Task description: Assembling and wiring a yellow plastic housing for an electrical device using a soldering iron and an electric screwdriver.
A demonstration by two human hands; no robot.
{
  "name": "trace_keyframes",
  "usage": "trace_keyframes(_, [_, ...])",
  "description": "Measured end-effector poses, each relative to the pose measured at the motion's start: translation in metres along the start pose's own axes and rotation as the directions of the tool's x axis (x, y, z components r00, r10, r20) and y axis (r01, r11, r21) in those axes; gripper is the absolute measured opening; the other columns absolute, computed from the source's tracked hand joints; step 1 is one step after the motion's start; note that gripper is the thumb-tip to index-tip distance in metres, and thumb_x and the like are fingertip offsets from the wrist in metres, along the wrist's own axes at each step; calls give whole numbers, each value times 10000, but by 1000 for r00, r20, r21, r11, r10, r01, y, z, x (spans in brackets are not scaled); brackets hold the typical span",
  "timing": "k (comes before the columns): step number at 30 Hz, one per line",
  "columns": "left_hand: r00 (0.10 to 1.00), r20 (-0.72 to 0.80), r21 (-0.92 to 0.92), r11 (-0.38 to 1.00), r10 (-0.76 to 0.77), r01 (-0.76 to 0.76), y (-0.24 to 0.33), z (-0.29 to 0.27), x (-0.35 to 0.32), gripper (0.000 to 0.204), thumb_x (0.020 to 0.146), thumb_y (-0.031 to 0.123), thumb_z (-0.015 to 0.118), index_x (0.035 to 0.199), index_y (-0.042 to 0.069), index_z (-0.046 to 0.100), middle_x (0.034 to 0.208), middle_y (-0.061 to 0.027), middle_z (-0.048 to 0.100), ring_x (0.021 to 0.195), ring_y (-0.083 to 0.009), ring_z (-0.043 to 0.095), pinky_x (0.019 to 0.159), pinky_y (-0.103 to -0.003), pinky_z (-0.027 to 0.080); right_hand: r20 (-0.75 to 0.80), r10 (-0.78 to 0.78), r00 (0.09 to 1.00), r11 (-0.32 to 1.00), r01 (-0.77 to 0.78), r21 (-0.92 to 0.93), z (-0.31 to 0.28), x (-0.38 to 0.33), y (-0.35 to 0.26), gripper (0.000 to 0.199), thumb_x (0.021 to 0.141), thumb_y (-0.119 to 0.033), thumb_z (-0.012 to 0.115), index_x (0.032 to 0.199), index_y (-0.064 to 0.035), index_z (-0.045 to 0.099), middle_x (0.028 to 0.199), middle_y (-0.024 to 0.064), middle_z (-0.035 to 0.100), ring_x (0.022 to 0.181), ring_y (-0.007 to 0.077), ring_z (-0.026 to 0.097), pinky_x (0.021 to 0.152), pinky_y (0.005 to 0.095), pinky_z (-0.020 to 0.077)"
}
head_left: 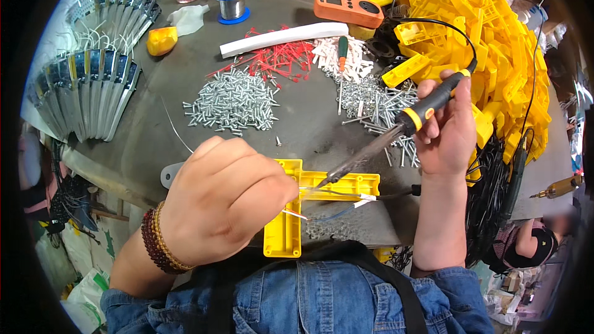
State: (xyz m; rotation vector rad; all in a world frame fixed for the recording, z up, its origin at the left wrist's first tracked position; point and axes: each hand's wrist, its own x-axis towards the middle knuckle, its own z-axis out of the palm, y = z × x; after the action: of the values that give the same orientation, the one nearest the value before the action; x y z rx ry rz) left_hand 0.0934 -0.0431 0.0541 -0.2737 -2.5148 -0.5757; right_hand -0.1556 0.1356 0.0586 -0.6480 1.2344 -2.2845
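Observation:
My right hand is wrapped round the black and yellow handle of a soldering iron. Its tip points down-left to bare wire ends beside my left fingertips. My left hand is closed; a thin strand of solder wire runs into it from behind, and its fingertips are partly hidden. Beneath lies an open yellow plastic housing, T-shaped, with a side arm to the right. A black cable enters that arm. A blue-grey wire with a white sleeve bends below it.
Piles of screws, red leads and white pieces lie beyond my hands. An orange multimeter and solder spool stand farther back. Yellow housings heap up at right; metal-strip parts fan out at left.

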Motion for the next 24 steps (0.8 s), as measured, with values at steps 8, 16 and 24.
trace_keyframes(8, [994,-106,-170,985,-14,-5,14,12,-8,284,650,-57,681,919,32,651,895,-103,643,742,-288,587,635,-388,433,39,24,999,1000,-24,7,9,-8,-5,347,1081,-404,367,1141,-98,521,836,159,655,411,84,432,373,224,364])
trace_keyframes(16, [1000,-1,-102,995,-14,14,15,11,-12,290,626,-17,700,907,50,665,901,-81,648,797,-275,592,707,-399,447,104,102,989,994,-104,19,15,-14,9,332,1082,-380,377,1139,-82,510,839,195,656,435,103,452,412,234,389])
trace_keyframes(24, [999,-38,-83,996,24,-27,18,14,-12,297,633,-7,703,924,44,668,900,-74,650,817,-264,606,723,-397,464,72,98,993,995,-98,-7,17,-17,4,325,1081,-380,376,1137,-94,520,841,189,662,423,105,452,395,246,390])
